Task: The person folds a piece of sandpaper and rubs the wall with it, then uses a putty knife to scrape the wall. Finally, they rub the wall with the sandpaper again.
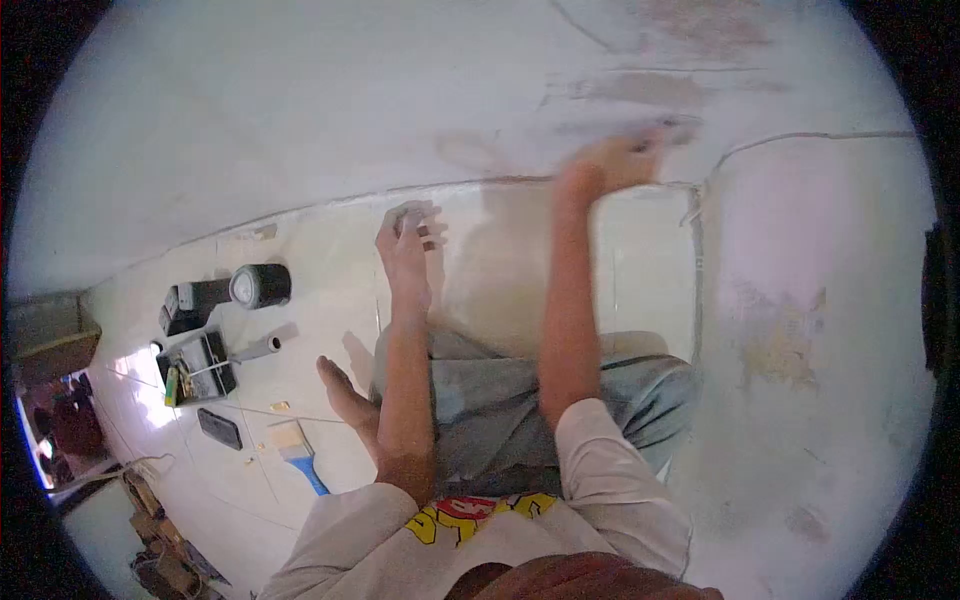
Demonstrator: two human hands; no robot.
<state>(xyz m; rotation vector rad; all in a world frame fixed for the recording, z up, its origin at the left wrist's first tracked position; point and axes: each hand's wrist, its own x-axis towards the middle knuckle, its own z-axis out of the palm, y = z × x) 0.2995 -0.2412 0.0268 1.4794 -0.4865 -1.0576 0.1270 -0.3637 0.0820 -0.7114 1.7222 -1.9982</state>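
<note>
My right hand [615,168] is at the wall [330,110], just above the line where it meets the floor. It is smeared by motion, and its fingers are closed around something thin and dark that I cannot make out. Around it the wall has a grey-brown patch [655,90] and blurred streaks. My left hand [405,235] hovers low over the pale tiled floor, left of the right hand. Its fingers curl around a small greyish thing whose kind does not show.
On the floor to the left are a dark cylindrical can [262,286], a black paint tray [197,368] with a roller [262,348], a phone [219,429] and a blue-handled paintbrush [298,455]. A stained, patchy wall [790,330] stands to the right. My crossed legs [500,400] fill the middle.
</note>
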